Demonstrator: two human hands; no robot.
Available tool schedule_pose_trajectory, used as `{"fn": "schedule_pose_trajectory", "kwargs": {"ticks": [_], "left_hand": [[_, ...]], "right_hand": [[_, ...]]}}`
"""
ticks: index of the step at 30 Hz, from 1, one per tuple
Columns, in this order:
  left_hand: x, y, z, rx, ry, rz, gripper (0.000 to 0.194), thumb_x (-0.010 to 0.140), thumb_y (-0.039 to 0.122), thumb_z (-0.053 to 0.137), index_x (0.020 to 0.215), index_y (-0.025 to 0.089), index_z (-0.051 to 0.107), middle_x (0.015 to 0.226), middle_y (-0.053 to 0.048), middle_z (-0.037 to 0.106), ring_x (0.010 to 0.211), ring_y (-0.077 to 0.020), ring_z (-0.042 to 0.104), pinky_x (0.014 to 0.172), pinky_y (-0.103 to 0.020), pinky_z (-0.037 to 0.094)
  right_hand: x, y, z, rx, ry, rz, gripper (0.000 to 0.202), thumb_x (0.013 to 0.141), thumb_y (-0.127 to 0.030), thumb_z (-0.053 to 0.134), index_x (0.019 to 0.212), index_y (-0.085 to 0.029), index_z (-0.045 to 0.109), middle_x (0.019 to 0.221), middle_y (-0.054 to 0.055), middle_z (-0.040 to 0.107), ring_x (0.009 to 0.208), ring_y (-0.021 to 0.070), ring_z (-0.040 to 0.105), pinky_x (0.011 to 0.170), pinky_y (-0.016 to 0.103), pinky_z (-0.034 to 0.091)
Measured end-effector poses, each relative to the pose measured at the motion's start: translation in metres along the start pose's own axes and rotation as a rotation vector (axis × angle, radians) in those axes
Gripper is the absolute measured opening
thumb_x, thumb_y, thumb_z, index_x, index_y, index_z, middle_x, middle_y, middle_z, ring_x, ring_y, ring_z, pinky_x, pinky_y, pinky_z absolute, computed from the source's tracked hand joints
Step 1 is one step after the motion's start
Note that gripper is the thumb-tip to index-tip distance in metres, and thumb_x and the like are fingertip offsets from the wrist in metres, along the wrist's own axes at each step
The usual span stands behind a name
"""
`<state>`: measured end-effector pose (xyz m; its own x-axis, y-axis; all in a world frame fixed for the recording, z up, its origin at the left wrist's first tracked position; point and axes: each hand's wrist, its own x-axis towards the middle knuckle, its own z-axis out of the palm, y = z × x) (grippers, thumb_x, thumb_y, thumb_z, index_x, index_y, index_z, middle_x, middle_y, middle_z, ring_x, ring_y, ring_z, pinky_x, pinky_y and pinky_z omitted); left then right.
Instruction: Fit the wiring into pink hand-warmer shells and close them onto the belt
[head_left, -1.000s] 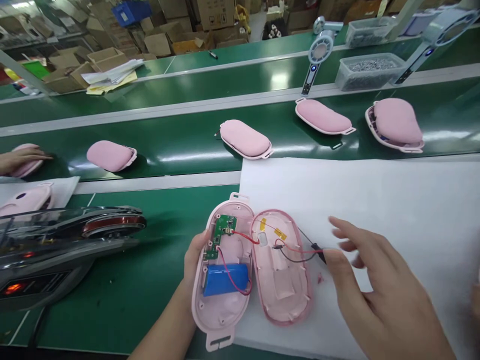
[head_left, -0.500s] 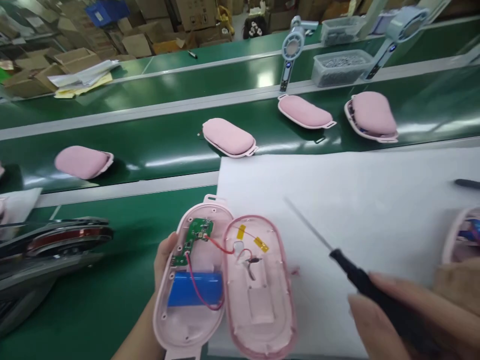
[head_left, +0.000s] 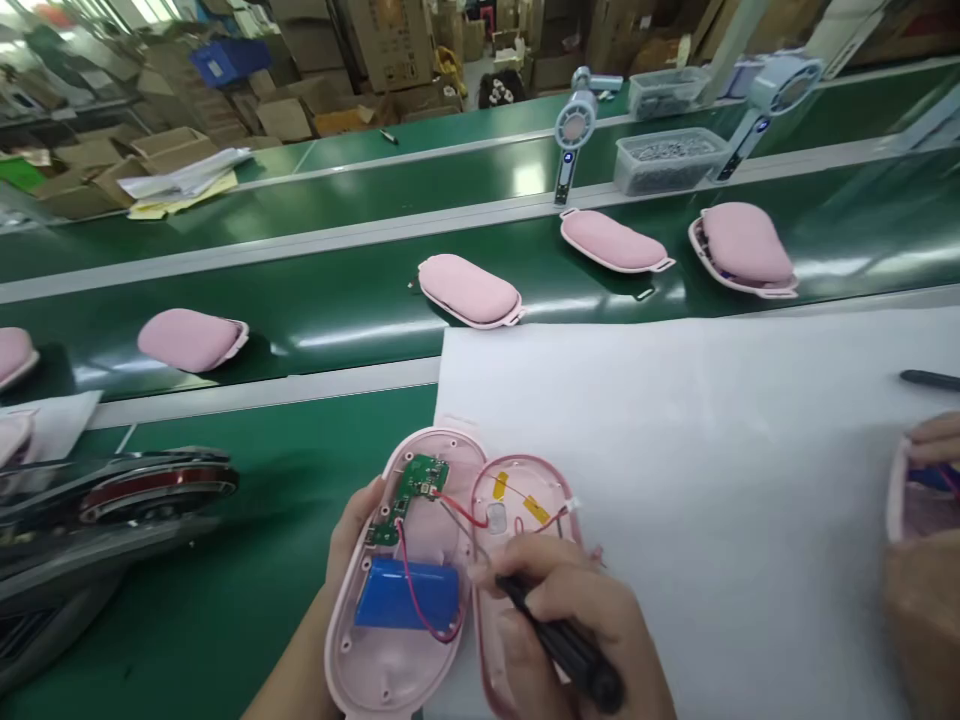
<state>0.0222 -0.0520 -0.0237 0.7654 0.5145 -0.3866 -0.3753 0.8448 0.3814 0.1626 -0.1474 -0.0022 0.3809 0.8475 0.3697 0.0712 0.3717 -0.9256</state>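
My left hand (head_left: pixel 358 530) grips the left edge of an open pink plastic shell (head_left: pixel 356 655). Inside it are a green circuit board (head_left: pixel 409 490) and a blue battery (head_left: pixel 409 595), with red wires leading out. Joined by wires, the second pink half (head_left: pixel 486 640) lies open to the right, with yellow tape (head_left: pixel 535 510) inside. Over this half, my right hand (head_left: pixel 577 600) holds a black-handled screwdriver (head_left: pixel 559 645), fingers wrapped round it. Its thin shaft points up-left toward the wire connector on the board; whether the tip touches cannot be told. My right hand hides much of the second half.
White sheeting (head_left: pixel 675 420) covers the bench. Behind it, several pink cases (head_left: pixel 471 290) lie on a green conveyor (head_left: pixel 330 310). A blurred dark machine (head_left: pixel 150 500) stands at left. Another person's hand (head_left: pixel 926 590) holds a pink shell at right, near a black tool (head_left: pixel 930 380).
My right hand has brought the screwdriver leftward from over the white sheet into the open shell. The shell sits slightly lower and further right in view. The other person's hand shows more.
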Motion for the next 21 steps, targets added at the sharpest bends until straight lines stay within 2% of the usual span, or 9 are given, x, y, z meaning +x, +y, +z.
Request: {"fn": "schedule_pose_trajectory", "kwargs": {"ticks": [8, 12, 17, 21], "left_hand": [[0.002, -0.002, 0.012, -0.117, 0.178, -0.003, 0.049, 0.073, 0.049, 0.063, 0.106, 0.012, 0.064, 0.089, -0.01, 0.071, 0.091, -0.034, 0.064, 0.089, -0.043, 0.045], [0.003, -0.001, 0.014, -0.106, 0.21, 0.021, 0.047, 0.072, 0.045, 0.066, 0.106, 0.012, 0.064, 0.089, -0.01, 0.071, 0.09, -0.0333, 0.065, 0.089, -0.043, 0.045], [0.001, -0.001, 0.01, -0.105, 0.237, 0.017, 0.044, 0.07, 0.045, 0.067, 0.1, 0.013, 0.066, 0.087, -0.009, 0.071, 0.089, -0.0328, 0.065, 0.088, -0.043, 0.046], [-0.001, -0.003, 0.006, -0.123, 0.3, -0.002, 0.04, 0.068, 0.043, 0.068, 0.094, 0.013, 0.068, 0.085, -0.009, 0.071, 0.088, -0.0323, 0.065, 0.086, -0.041, 0.047]], "right_hand": [[0.009, 0.007, -0.007, -0.03, -0.123, -0.031, 0.031, 0.081, 0.001, 0.045, 0.101, -0.023, 0.044, 0.101, 0.0, 0.058, 0.093, 0.0074, 0.06, 0.088, 0.02, 0.048], [0.012, 0.013, -0.01, -0.086, -0.194, -0.082, 0.031, 0.082, 0.0, 0.048, 0.103, -0.021, 0.042, 0.103, 0.002, 0.058, 0.096, 0.0079, 0.06, 0.088, 0.019, 0.048], [0.012, 0.013, -0.007, -0.184, -0.222, -0.104, 0.024, 0.084, -0.004, 0.047, 0.1, -0.021, 0.042, 0.1, 0.004, 0.06, 0.092, 0.0086, 0.063, 0.085, 0.018, 0.051], [0.009, 0.012, -0.002, -0.366, -0.207, -0.222, 0.019, 0.083, -0.006, 0.048, 0.097, -0.018, 0.044, 0.098, 0.007, 0.063, 0.088, 0.0113, 0.065, 0.081, 0.019, 0.054]]}}
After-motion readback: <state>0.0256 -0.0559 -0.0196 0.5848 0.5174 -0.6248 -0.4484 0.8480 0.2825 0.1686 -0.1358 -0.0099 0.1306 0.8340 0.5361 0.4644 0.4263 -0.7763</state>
